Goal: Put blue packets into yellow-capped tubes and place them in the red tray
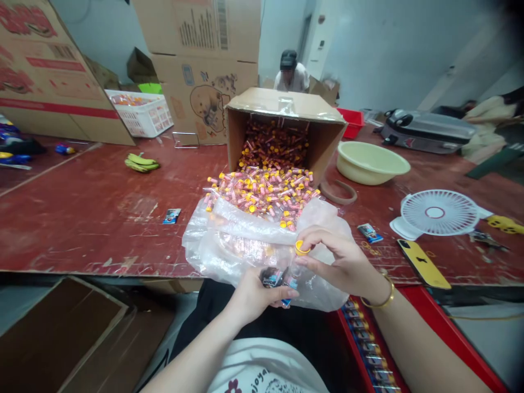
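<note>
My left hand [256,295] is closed around a small dark-and-blue printed packet [275,278] above my lap; how many pieces it grips I cannot tell. Between thumb and forefinger, my right hand [344,265] pinches a round yellow cap [302,248], a little above and to the right of the packet. Under both hands lies a crumpled clear plastic bag [204,234] hanging over the table edge. Beyond it, many small clear tubes with pink contents and yellow caps [262,191] spill from a cardboard box [286,103] lying on its side.
The red table [102,229] also bears bananas [141,162], a pale green basin [372,164], a white fan [440,212], a yellow phone [423,263] and a grey suitcase [426,131]. By my right leg is a red tray [356,349] of packets. Another person [291,76] is behind the box.
</note>
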### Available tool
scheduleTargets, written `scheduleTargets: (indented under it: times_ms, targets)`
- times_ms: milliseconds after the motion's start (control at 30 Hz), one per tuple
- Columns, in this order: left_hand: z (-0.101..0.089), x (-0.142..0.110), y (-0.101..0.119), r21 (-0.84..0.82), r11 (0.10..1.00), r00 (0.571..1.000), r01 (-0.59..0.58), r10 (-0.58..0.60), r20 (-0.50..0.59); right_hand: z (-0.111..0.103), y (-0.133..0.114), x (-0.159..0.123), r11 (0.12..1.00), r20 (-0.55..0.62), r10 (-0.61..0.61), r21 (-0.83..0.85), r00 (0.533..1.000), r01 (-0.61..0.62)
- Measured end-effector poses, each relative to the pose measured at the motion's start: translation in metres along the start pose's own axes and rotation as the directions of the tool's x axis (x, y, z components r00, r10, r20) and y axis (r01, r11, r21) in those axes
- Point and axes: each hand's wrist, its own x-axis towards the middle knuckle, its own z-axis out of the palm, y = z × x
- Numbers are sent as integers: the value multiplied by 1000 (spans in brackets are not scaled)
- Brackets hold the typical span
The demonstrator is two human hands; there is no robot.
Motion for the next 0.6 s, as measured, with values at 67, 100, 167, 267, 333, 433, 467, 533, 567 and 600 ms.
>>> scheduleTargets:
  times_ms: [67, 100, 167, 267, 333, 433, 467, 533, 567, 600]
  targets:
    - [-1, -1, 0, 25, 1000, 999, 18, -19, 29, 2, 0, 1, 1000, 53, 9, 18, 999, -10]
    - [-1, -1, 0, 39, 999, 999, 25, -27, 41, 3, 1, 1, 999, 88, 28, 26, 996, -31]
    - [-2, -2, 0, 39, 999, 998, 25, -27, 62, 5, 6, 0, 992, 150, 94, 68, 984, -105]
    - [-2, -3, 1, -99, 994, 993, 54, -43, 109, 13, 19, -4, 918, 107, 280, 261, 954, -299]
    - [-1, -2, 3, -232, 965, 988, 121, -95, 121, 22, 27, -11, 810, 17, 431, 434, 902, -395]
    - [2, 1, 5, -370, 913, 984, 174, -145, 106, 40, 29, -25, 717, -18, 513, 558, 858, -418]
    - [4, 2, 6, -408, 896, 984, 176, -147, 100, 47, 26, -31, 727, 4, 486, 554, 874, -406]
    - [7, 5, 6, -474, 863, 985, 174, -149, 90, 60, 16, -41, 767, 65, 419, 509, 906, -391]
    - [9, 6, 6, -497, 850, 985, 175, -155, 82, 66, 11, -46, 786, 71, 409, 478, 910, -391]
    - [11, 7, 6, -512, 841, 984, 177, -161, 74, 73, 7, -49, 805, 54, 422, 437, 905, -401]
